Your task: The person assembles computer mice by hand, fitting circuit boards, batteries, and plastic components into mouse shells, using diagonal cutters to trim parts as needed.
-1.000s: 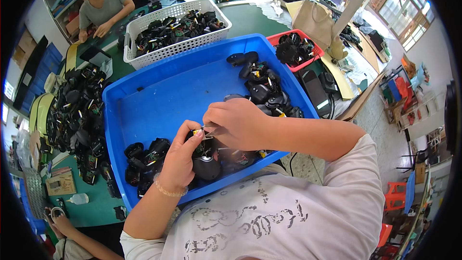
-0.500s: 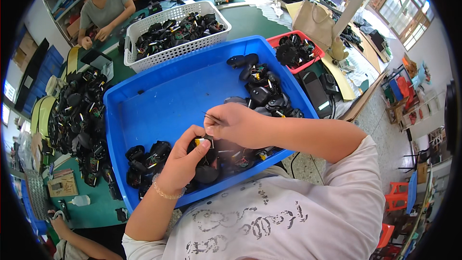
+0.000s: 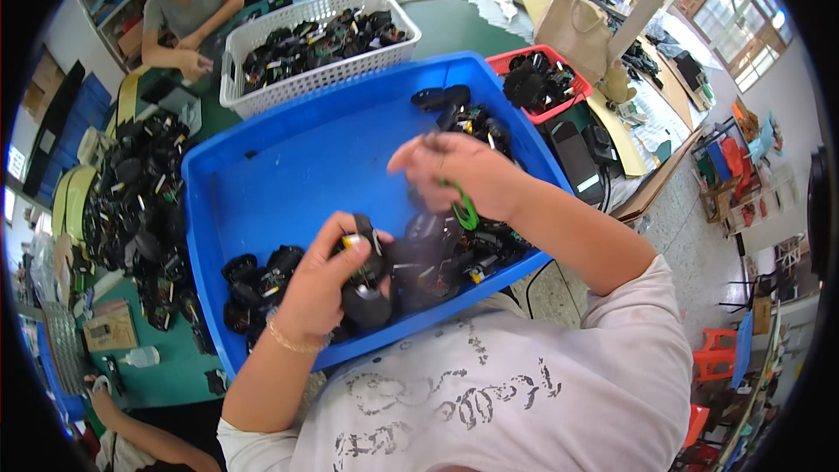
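Note:
My left hand is closed around a black rounded plastic device. A yellow-and-white piece shows on the device beside my thumb. To the right and a little farther off, my right hand is curled and blurred by motion, apart from the device. Green-handled scissors are held in it; the loop hangs below the palm and the blades are too smeared to make out. Both hands are over a blue tray. Similar black devices lie in its near left corner, with more along its right side.
Beyond the tray, a white perforated basket is full of black parts. A red basket stands at the far right. Heaped devices cover the green table at left. One person sits across; another person's arm shows lower left.
My right hand has moved away from the device, to the right and farther off, with the scissors turned so the green loop shows. My left hand still holds the device, now more exposed.

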Available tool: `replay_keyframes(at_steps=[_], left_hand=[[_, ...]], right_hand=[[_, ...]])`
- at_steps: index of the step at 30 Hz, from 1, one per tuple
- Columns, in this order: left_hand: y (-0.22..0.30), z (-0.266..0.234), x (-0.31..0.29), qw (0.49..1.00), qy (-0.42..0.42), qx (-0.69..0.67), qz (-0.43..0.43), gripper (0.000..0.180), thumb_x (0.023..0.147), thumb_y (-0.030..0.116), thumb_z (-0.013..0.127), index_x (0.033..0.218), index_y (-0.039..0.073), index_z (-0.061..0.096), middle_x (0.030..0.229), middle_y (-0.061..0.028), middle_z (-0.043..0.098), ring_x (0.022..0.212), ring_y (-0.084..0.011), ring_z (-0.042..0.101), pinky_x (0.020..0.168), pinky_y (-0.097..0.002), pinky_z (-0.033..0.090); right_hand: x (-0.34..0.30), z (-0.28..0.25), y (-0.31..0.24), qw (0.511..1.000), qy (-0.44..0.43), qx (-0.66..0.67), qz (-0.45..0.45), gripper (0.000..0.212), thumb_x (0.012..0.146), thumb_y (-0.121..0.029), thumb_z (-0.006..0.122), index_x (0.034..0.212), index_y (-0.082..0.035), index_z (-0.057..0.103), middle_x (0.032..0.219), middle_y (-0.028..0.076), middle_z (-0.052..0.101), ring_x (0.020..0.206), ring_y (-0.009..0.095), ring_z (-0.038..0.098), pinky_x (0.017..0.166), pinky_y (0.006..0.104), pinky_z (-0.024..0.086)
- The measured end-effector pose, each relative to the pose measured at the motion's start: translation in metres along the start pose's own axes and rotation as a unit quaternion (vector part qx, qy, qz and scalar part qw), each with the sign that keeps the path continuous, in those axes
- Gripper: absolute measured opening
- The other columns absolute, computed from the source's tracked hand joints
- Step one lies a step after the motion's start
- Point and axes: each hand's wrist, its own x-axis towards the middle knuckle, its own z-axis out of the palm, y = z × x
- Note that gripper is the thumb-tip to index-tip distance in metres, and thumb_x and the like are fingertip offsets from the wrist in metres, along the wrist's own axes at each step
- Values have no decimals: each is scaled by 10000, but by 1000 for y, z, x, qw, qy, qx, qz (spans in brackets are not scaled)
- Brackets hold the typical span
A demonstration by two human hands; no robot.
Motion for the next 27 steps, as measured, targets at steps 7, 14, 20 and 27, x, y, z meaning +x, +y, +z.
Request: replay_keyframes(at_steps=[7,14,20,27], left_hand=[[6,-21,15,992,80,-94,33,104,949,190,467,987,108,416,991,-128,583,645,-230,576,565,-324,486],[2,-20,13,993,87,-57,50,129,947,177,485,1031,85,450,985,-119,589,685,-200,580,601,-308,491],[-1,-15,12,994,103,-10,39,158,936,186,517,1040,79,465,900,-83,572,677,-171,572,605,-284,486],[-4,-14,12,995,86,37,38,185,933,214,537,1039,78,470,816,-42,557,678,-119,563,613,-257,473]], right_hand=[[7,22,8,966,-3,-250,-68,382,971,-344,423,1173,-28,494,682,-15,448,553,77,374,534,215,314],[19,31,8,856,12,-497,-144,291,935,-303,484,915,-13,491,727,165,537,685,339,521,606,389,403],[23,29,19,806,20,-569,-162,305,922,-313,498,869,-13,528,717,162,565,682,353,553,596,418,409],[24,31,22,780,7,-604,-164,302,912,-330,510,853,-35,539,687,147,567,647,359,555,564,425,411]])
